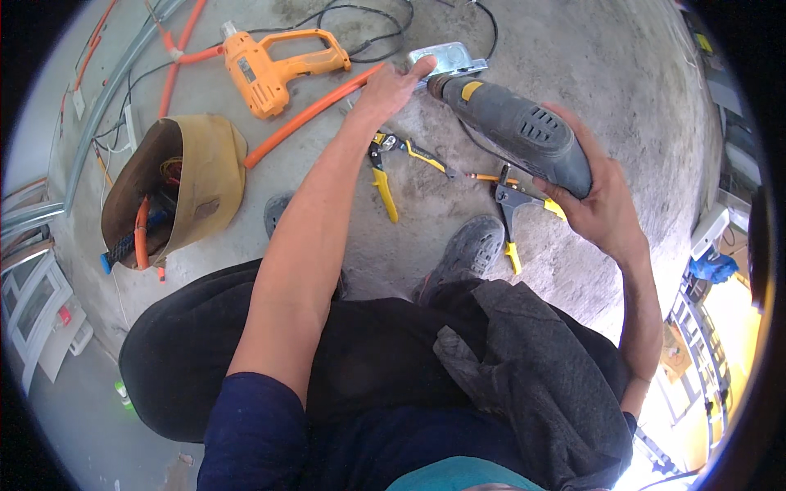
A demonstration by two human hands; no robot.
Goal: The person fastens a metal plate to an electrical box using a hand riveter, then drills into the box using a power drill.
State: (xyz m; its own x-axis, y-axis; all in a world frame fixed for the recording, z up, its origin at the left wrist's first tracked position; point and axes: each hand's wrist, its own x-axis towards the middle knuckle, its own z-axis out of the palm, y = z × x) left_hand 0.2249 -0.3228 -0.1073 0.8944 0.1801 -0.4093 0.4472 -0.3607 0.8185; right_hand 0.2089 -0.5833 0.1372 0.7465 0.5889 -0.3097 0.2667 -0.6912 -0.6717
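Note:
My right hand [602, 192] is wrapped round the rear of a dark grey power drill [524, 127] with a yellow patch near its chuck. The drill's front end points at a shiny metal electrical box [450, 59] on a thin metal strip. On the near left side of that box, my left hand [389, 94] grips its edge, with the thumb along it; the other fingers are mostly hidden. An orange conduit [303, 119] runs out from beneath my left hand. Whether the drill touches the box is hard to see.
Yellow-handled snips [383, 176] and a grey-and-yellow hand tool [509, 204] lie near my shoes. An orange heat gun [274, 69] rests on the concrete floor, black cables [377, 37] behind it. A tan bucket [201, 184] of tools stands at left.

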